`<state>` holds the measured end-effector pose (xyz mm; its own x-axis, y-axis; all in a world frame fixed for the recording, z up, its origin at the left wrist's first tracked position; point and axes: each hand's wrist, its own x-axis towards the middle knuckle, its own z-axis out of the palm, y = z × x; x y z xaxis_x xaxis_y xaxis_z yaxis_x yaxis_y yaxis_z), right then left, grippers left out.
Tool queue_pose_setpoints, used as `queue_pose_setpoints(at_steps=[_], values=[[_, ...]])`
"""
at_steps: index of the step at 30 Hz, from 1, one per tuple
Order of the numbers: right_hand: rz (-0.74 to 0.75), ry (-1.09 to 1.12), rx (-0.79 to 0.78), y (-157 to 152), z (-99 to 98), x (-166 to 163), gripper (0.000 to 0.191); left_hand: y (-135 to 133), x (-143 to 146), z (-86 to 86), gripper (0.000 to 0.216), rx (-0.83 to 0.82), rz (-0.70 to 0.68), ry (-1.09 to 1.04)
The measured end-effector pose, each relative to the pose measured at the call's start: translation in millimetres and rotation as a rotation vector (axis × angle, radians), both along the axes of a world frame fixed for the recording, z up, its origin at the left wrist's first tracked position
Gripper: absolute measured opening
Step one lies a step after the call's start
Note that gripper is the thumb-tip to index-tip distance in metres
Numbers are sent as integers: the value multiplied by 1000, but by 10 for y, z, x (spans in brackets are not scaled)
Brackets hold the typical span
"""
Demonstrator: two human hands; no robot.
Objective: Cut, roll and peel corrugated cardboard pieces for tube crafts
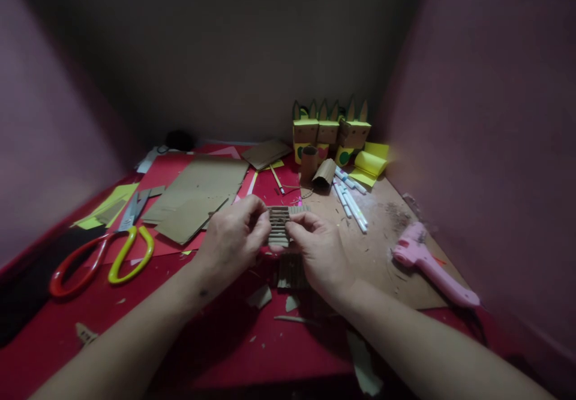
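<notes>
A small piece of corrugated cardboard [279,232] with exposed ridges is held up between both hands. My left hand [236,229] pinches its left edge with thumb and fingers. On the right edge, my right hand [317,244] grips it the same way. Just below lies another ridged cardboard piece [291,274], partly hidden by my right hand. Torn cardboard scraps [260,297] are scattered on the red tabletop [216,328] in front of me.
Scissors [130,226] with red and yellow handles and cardboard sheets [202,184] lie left. At right are white markers [353,205] and a pink glue gun [432,265] on a brown board [382,268]. Cardboard figures with pointed ears [330,130] and cardboard tubes [309,163] stand behind. Walls enclose the sides.
</notes>
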<state>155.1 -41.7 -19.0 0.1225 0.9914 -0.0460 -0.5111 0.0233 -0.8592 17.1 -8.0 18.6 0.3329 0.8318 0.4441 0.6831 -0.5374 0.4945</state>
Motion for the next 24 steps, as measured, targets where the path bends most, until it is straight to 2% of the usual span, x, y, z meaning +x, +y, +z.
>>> queue_pose_setpoints(at_steps=[3, 6, 10, 15, 19, 24], values=[[-15, 56, -16, 17, 2, -3, 13, 11, -29, 26, 15, -70, 34, -74], [-2, 67, -17, 14, 6, -9, 14, -12, -29, 45, 12, -16, -33, -65], [-6, 12, 16, -22, 29, -8, 11, -55, 15, 40, 19, 31, -114, 20], [-37, -104, 70, -75, 73, -10, 5, -48, 57, 60, 23, -159, -117, -104], [-67, -198, 134, -103, 72, -23, 8, -58, 60, 103, 21, -241, -103, -153], [-105, -304, 232, -116, 23, -23, 13, -107, 42, 139, 20, -156, -96, -103]])
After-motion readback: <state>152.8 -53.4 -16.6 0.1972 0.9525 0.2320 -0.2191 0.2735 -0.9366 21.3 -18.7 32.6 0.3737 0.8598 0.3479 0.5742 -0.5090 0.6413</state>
